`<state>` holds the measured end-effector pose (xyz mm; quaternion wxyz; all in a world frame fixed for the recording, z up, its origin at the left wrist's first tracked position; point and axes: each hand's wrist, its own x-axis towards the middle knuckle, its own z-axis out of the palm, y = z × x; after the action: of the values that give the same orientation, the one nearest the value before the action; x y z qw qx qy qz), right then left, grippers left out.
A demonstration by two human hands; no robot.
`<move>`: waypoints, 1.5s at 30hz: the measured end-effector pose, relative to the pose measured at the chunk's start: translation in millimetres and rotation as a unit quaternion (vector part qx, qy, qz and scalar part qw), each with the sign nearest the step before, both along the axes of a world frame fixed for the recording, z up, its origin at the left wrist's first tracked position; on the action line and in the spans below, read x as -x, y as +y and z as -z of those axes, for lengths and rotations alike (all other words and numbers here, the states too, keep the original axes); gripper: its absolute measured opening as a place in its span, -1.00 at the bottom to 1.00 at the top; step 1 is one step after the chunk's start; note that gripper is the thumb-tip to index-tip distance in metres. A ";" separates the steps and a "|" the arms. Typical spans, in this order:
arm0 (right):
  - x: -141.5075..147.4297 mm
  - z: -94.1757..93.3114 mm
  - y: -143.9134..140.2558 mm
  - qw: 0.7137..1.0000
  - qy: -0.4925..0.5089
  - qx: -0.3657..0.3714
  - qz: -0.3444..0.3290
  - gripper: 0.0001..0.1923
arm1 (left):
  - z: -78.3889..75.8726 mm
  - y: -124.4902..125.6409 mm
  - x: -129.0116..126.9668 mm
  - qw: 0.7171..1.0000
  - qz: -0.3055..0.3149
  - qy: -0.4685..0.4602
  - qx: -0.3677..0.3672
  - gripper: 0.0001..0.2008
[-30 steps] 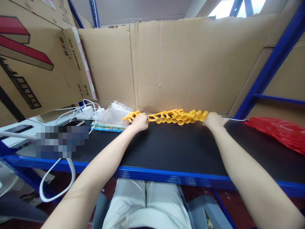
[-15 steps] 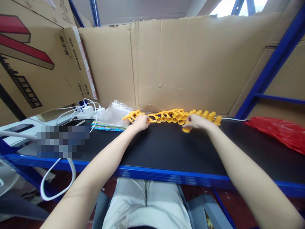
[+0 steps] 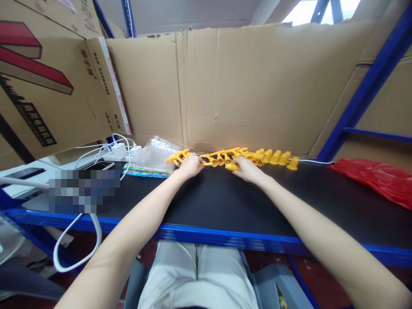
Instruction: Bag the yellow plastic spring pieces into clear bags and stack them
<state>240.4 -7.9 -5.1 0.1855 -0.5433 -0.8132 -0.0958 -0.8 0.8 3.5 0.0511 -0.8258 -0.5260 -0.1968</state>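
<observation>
- Facing a wide, upright cardboard panel [image 3: 257, 90] along the back.
- Working at a black shelf top [image 3: 225, 206], edged in front with a blue metal beam [image 3: 225, 235].
- Having a printed box [image 3: 58, 98] at far left.
- Having a red plastic bag [image 3: 373, 178] at far right, well apart from both hands.
- Touching, at the back of the shelf top and just before the panel, a long row of yellow pieces [image 3: 236, 150], stretched left to right on its long axis, roughly parallel to the beam.
- Seeing a clear plastic bag [image 3: 156, 155] just beside the row's left end.
- Resting the left hand [image 3: 190, 166] by that end with fingers curled narrow at a slim yellow stem [image 3: 207, 164], directed right; unable to tell a firm grip from a light touch.
- Pinching with the right hand [image 3: 249, 168], fingers narrow, a yellow cup [image 3: 231, 166] in front of the row's middle, laid over roughly sideways and projecting left; unable to tell the direction of its mouth.
- Finding upright cups [image 3: 274, 157] at the row's right end, with flared rims down and narrow ends up.
</observation>
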 end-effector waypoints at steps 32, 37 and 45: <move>-0.5 1.1 0.3 0.979 0.084 -0.098 -0.160 -0.74 | 12.9 9.5 -13.6 0.901 0.106 -0.352 0.230 -0.64; 1.6 -0.1 -1.7 0.975 0.108 -0.099 -0.168 -0.74 | 9.7 3.8 -12.5 0.935 0.121 -0.290 0.162 -0.66; 2.7 -0.8 -3.4 0.972 0.126 -0.074 -0.182 -0.69 | 0.2 -8.3 -12.0 0.984 0.095 -0.136 -0.066 -0.70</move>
<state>237.7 -11.3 -4.3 0.3406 -0.3791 -0.8589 -0.0506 11.2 -7.5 3.3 0.0144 -0.8322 -0.4336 -0.3452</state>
